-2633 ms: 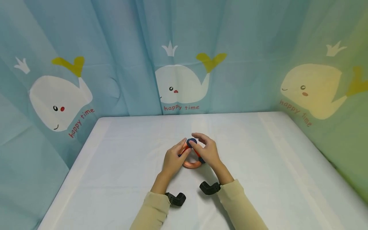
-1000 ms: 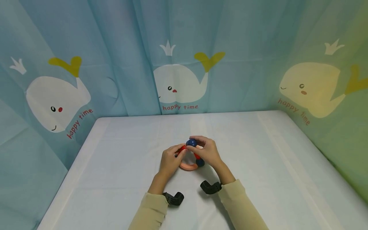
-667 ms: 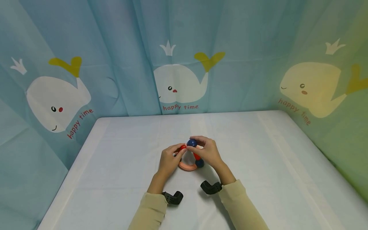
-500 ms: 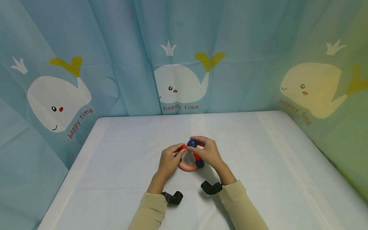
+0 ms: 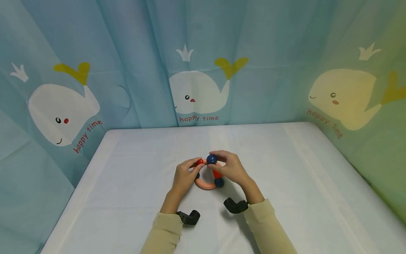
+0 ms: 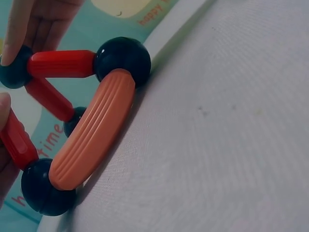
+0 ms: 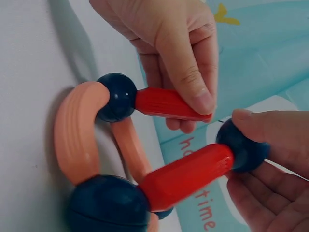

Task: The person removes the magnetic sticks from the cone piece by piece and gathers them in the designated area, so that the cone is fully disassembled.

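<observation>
A ring of curved orange rods [image 5: 205, 186] joined by dark blue balls lies on the white table, apparently a magnetic building set. My left hand [image 5: 184, 174] pinches a red rod [image 7: 166, 103] that rises from one ball [image 7: 117, 96] of the ring. Opposite it, my right hand [image 5: 233, 167] grips an upper blue ball [image 7: 241, 147] between thumb and fingers. Two straight red rods reach this ball, one [image 6: 63, 64] from the near right ball [image 6: 123, 62] and another [image 6: 49, 99] from a far ball. A gap shows between the left rod's free tip and the held ball.
The white-covered table [image 5: 133, 176] extends around the ring on all sides. A blue curtain [image 5: 136, 53] printed with whales hangs behind and beside it. Each wrist wears a black camera mount, the left one [image 5: 190, 217] and the right one [image 5: 235, 205] close above the cloth.
Both hands were crowded together over the top ball; they have since drawn slightly apart. The ring has shifted a little left and nearer, and the left rod's tip now shows apart from the ball.
</observation>
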